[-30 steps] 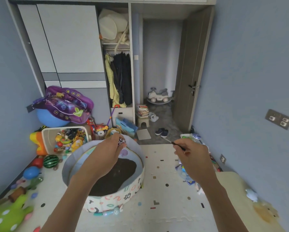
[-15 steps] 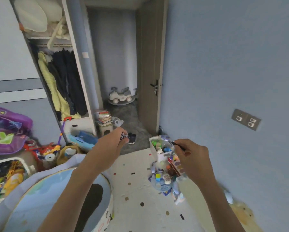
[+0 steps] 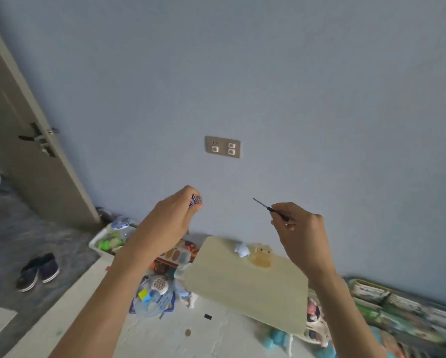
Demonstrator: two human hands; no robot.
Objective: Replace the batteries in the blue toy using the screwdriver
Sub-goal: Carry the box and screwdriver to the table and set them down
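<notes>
- The wall socket plate [image 3: 222,147], a second ago well off to the right of the right grip [image 3: 301,233], now sits above the gap between it and the left grip [image 3: 170,223].
- The round play pool that lay under the left grip has gone from view, along with the wardrobe and the open doorway. Only the door [image 3: 23,151] shows, far left of that grip.
- The cream mat [image 3: 245,282] now lies below and between both grips.
- The white toy bin [image 3: 105,244] now lies just below and left of the left grip, the shoes [image 3: 37,271] further left and lower.

Wall socket [image 3: 222,147], door [image 3: 30,164], shoes [image 3: 38,271], cream cushion [image 3: 242,282]
</notes>
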